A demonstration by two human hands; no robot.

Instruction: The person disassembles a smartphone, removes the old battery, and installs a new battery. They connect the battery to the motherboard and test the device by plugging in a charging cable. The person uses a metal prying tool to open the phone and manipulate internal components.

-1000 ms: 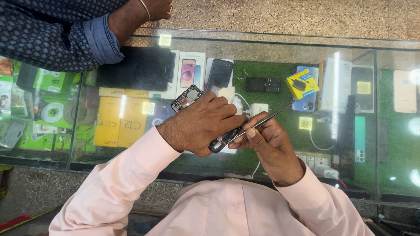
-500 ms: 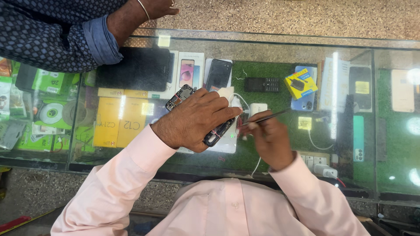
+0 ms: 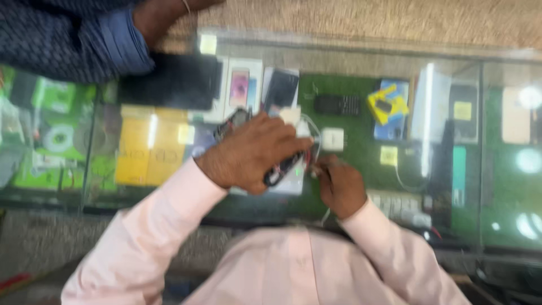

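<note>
Left hand (image 3: 248,149) curled around opened phone (image 3: 271,164), held above glass counter (image 3: 350,130); right hand (image 3: 339,183) fingers pinched at its edge, blur hid what they held. Judged mid-repair: casing open, reassembly outstanding

counter top (image 3: 497,113): glossy glass | shirt sleeve (image 3: 147,237): matt pink cloth | phone (image 3: 282,166): dark glossy plastic

Pale pink long-sleeved shirt, sleeves down to wrists.

- Our right hand (image 3: 340,186) has drawn in close beside the small dark opened phone (image 3: 281,168).
- The thin metal tool no longer shows.
- View now blurred.
</note>
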